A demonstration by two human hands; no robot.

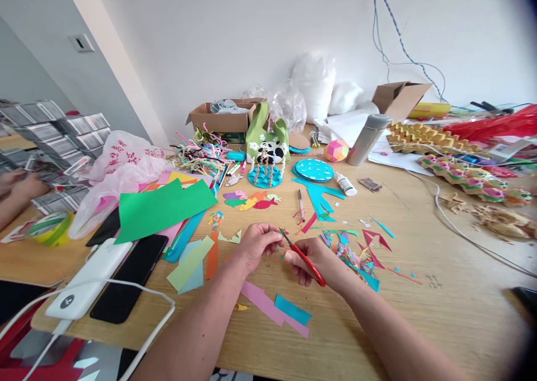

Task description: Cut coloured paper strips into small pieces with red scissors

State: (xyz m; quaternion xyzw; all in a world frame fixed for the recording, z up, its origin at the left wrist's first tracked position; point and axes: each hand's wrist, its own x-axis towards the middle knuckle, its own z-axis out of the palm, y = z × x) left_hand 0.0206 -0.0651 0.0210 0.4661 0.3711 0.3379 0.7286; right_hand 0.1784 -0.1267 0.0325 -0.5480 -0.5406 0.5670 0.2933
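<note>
My right hand (312,260) is closed around red-handled scissors (308,263), whose blades point up and left. At their tips, my left hand (260,244) pinches a small piece of paper, mostly hidden by the fingers. Tiny green bits lie beneath the fingertips. Beyond the hands is a cluster of coloured paper fish (251,201), with a pen (301,205) to its right. Right of my right hand is a heap of paper scraps (346,249). Pink strips (264,302) and a blue strip (292,309) lie between my forearms.
Green paper sheets (168,205), a white power bank (90,277) and a black phone (129,277) lie at left. A blue disc (314,170), glue bottle (346,184) and grey flask (368,140) stand farther back. A white cable (453,224) crosses the right side. Another person's hands (25,188) show far left.
</note>
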